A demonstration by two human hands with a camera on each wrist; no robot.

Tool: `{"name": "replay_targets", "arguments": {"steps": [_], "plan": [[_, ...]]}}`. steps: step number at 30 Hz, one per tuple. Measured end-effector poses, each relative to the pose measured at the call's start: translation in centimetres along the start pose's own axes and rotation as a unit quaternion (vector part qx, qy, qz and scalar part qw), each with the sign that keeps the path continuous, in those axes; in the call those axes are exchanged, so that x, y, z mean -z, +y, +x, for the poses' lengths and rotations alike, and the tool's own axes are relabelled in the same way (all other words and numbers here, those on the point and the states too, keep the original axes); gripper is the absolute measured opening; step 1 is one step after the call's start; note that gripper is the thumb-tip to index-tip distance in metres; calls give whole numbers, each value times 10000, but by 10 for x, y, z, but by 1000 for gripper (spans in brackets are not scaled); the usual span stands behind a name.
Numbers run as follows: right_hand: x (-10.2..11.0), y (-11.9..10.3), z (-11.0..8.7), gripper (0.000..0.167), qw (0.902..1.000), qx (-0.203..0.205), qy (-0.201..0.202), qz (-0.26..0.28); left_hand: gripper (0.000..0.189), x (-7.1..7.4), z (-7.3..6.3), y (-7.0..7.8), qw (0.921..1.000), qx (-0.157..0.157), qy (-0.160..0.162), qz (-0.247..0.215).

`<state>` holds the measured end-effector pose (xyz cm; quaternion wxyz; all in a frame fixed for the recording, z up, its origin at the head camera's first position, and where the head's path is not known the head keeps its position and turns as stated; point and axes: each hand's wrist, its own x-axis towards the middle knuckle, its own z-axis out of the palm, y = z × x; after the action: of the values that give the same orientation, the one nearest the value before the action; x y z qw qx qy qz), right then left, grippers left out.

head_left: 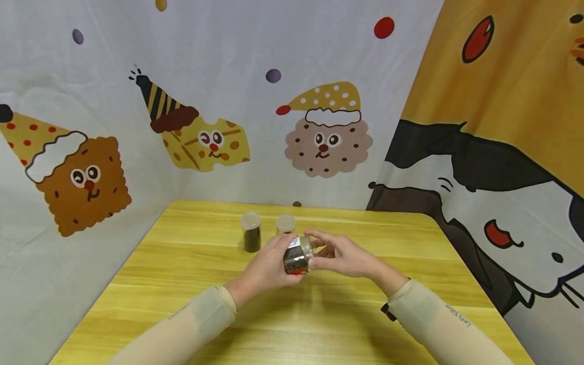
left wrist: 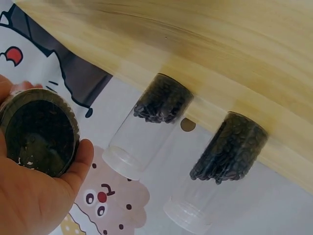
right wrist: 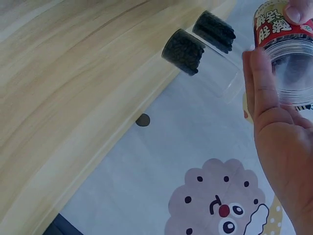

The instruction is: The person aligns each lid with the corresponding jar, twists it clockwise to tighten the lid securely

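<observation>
My left hand (head_left: 269, 263) grips a clear jar (head_left: 296, 259) with a red and white label and dark contents, tilted on its side above the table. Its ridged neck points right. In the left wrist view, the jar's round, dark base (left wrist: 39, 137) faces the camera. My right hand (head_left: 342, 255) holds the neck end, thumb below and fingers above. From the right wrist, the transparent ringed end (right wrist: 296, 73) shows beside my straight fingers (right wrist: 264, 81); whether a clear lid covers it I cannot tell.
Two clear cylinders with translucent caps stand upright behind my hands, the left one (head_left: 251, 233) and the right one (head_left: 286, 223), each partly filled with small dark seed-like pieces. A wooden table (head_left: 182, 284) lies beneath, with a printed cloth (head_left: 255, 177) at its back.
</observation>
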<state>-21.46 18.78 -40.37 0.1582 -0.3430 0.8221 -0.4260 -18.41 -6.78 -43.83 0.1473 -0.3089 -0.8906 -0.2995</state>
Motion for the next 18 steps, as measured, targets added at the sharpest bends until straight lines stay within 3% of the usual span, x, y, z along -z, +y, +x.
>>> {"name": "replay_targets", "arguments": {"steps": [4,10,18], "plan": [[0,0,-2,79,9995,-278,-55,-121,93,0,-1,1,9997,-20,-82,208],[2,1,-2,100,9982,161,106,-561,95,2,-1,-1,9998,143,-88,99],[3,0,-1,92,9980,132,187,-595,94,2,-1,-2,9996,251,-130,-34]]}}
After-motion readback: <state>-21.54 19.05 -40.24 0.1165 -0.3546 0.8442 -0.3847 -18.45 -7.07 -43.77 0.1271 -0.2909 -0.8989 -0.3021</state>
